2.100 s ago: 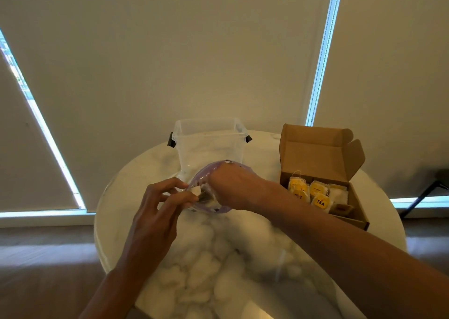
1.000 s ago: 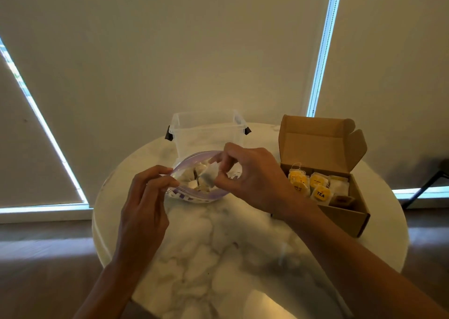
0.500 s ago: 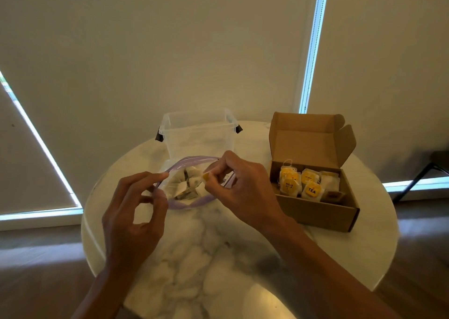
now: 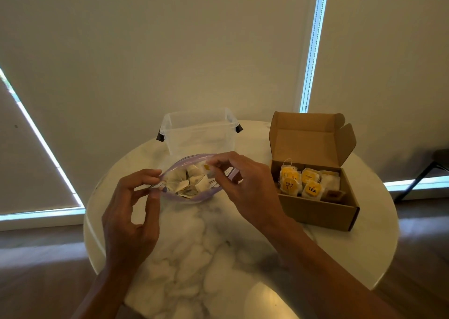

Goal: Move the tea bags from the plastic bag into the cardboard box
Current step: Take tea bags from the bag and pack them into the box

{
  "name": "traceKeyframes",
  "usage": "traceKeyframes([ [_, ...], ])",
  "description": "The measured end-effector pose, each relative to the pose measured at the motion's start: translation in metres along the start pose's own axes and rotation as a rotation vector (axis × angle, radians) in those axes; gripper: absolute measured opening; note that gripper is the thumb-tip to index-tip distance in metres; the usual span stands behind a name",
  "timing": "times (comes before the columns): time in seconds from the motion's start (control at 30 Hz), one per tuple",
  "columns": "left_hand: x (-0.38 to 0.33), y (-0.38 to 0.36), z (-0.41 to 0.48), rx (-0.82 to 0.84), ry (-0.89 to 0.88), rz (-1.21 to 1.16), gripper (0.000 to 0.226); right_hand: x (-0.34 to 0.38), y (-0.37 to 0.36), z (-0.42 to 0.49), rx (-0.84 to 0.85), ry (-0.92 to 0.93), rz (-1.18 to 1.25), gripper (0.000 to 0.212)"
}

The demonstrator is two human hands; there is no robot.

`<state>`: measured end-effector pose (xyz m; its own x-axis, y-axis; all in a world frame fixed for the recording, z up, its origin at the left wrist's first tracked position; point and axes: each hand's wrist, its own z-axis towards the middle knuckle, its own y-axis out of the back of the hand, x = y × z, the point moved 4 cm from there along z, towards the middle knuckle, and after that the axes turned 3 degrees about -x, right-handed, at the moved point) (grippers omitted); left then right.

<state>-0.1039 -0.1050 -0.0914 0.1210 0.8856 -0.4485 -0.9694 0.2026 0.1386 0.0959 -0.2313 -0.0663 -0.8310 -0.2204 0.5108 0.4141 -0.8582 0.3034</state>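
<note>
A clear plastic bag (image 4: 194, 198) with a purple rim lies open on the round marble table, with several pale tea bags (image 4: 188, 181) inside. My left hand (image 4: 132, 212) pinches the bag's left rim. Just above the bag's right side, my right hand (image 4: 245, 187) pinches a tea bag with a yellow tag (image 4: 207, 168) between thumb and fingers. To the right stands an open cardboard box (image 4: 318, 209), lid up, with several yellow-labelled tea bags (image 4: 301, 184) standing in it.
An empty clear plastic tub (image 4: 199, 131) with black clips stands behind the bag. The marble table (image 4: 194, 258) is round, with wooden floor below its edges. A dark chair leg (image 4: 422, 175) shows at the far right.
My right hand came out of the bag holding a tea bag and has lifted it slightly. My left hand stays on the bag's rim. The view has shifted a little.
</note>
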Motion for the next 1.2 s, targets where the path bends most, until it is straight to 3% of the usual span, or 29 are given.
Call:
traceKeyframes([
  [0.23, -0.001, 0.002, 0.006, -0.052, -0.055, 0.174, 0.015, -0.004, 0.005, 0.001, -0.084, -0.049, 0.013, 0.027],
  [0.6, 0.003, 0.003, 0.006, -0.036, 0.008, 0.176, 0.016, -0.004, 0.006, 0.001, -0.038, -0.005, -0.011, 0.026],
  [0.73, 0.013, -0.002, 0.004, 0.036, 0.13, 0.1, 0.034, -0.001, 0.02, 0.003, -0.08, -0.032, 0.03, 0.021],
  [0.97, 0.026, -0.006, 0.004, 0.227, 0.193, 0.063, 0.074, -0.005, 0.033, 0.0, -0.204, -0.198, 0.096, 0.018],
  [1.2, 0.045, -0.017, 0.003, 0.36, 0.119, 0.198, 0.099, -0.002, 0.033, -0.001, -0.205, -0.184, 0.109, 0.019],
])
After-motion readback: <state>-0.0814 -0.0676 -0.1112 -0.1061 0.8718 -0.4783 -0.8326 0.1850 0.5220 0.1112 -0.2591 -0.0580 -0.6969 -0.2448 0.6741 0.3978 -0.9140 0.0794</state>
